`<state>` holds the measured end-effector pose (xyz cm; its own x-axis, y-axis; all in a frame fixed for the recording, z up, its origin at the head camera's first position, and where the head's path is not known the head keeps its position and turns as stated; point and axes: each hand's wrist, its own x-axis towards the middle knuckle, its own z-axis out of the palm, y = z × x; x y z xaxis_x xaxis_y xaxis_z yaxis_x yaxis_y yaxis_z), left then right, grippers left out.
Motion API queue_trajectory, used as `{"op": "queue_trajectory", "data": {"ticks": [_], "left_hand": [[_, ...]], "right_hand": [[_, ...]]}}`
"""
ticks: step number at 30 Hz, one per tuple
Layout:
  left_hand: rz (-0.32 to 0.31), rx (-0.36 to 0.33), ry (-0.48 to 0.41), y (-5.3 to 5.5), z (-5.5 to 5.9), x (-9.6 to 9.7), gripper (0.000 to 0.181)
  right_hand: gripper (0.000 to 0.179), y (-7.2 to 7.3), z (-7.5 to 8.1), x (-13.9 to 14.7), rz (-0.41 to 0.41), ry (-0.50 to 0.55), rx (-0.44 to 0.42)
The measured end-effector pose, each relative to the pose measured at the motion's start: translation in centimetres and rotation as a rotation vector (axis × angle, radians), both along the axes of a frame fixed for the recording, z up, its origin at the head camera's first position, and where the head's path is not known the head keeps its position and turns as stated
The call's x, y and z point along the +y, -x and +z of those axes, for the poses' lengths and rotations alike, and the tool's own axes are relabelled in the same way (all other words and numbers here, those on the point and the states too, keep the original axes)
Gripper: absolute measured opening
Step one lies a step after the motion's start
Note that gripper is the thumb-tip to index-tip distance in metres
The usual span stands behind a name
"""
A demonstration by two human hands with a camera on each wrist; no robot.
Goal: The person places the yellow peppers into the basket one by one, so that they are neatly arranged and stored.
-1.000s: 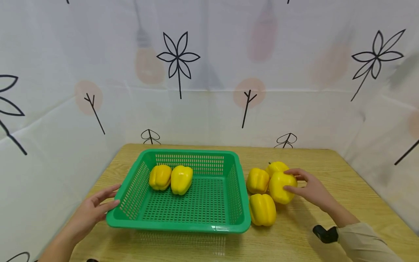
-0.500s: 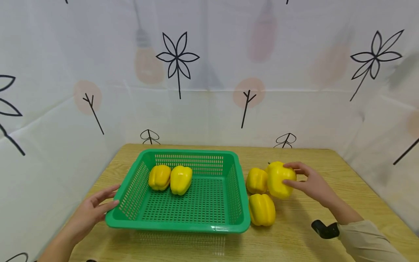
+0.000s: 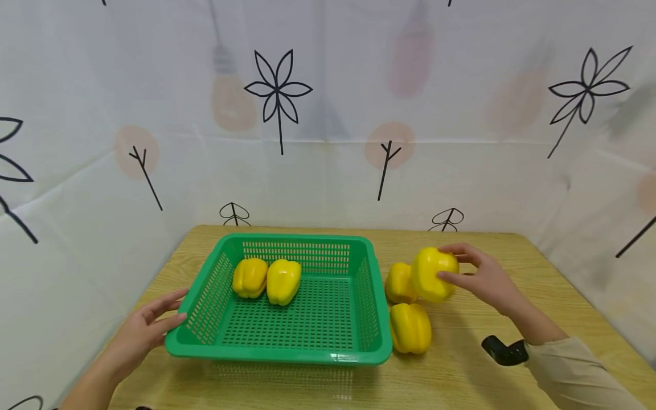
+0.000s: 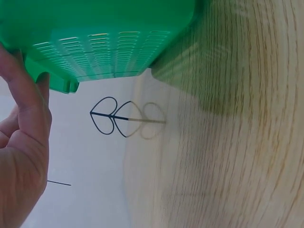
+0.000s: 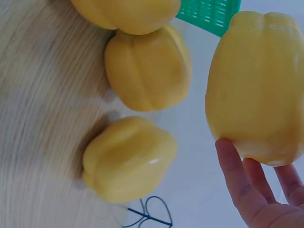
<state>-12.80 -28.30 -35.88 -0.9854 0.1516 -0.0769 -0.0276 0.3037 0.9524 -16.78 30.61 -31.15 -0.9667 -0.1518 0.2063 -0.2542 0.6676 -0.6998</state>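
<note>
My right hand [image 3: 484, 285] holds a yellow bell pepper [image 3: 433, 274] by its right end, fingers on one side and thumb on the other. In the right wrist view this bell pepper [image 5: 256, 88] hangs apart from the others, with fingertips at its lower end. Two more bell peppers lie beside the basket, one farther back [image 3: 400, 283] and one nearer [image 3: 411, 328]. A third loose bell pepper [image 5: 128, 159] shows in the right wrist view. My left hand [image 3: 140, 330] touches the left rim of the green basket [image 3: 279, 356] with extended fingers. Its contact is partly hidden.
Inside the basket, two yellow bell peppers, a left one [image 3: 250, 278] and a right one [image 3: 284, 282], lie side by side at the back left. The basket stands on a wooden table [image 3: 461, 370]. A patterned white cloth [image 3: 328, 182] hangs behind the table.
My right hand has raised its bell pepper and shifted it slightly leftward, and the loose one behind is now covered in the head view. My left hand and the basket stay put.
</note>
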Motion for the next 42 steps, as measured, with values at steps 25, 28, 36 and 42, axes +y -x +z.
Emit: {"op": "queue_trajectory", "data": {"ticks": [25, 28, 36, 42], "left_hand": [[-0.023, 0.025, -0.028, 0.0, -0.1, -0.1, 0.054], [-0.023, 0.020, -0.029, 0.0, -0.1, -0.1, 0.054], [-0.026, 0.025, -0.026, 0.0, 0.0, -0.1, 0.054], [-0.022, 0.019, -0.027, 0.0, 0.0, -0.1, 0.054]], "right_hand": [[0.046, 1.5, 2.5, -3.3, 0.070, 0.042, 0.025], [0.047, 1.8, 2.6, -3.7, 0.078, 0.042, 0.034], [0.046, 2.3, 2.9, -4.8, 0.104, 0.064, 0.058], [0.044, 2.6, 3.1, -5.7, 0.126, 0.075, 0.069]]}}
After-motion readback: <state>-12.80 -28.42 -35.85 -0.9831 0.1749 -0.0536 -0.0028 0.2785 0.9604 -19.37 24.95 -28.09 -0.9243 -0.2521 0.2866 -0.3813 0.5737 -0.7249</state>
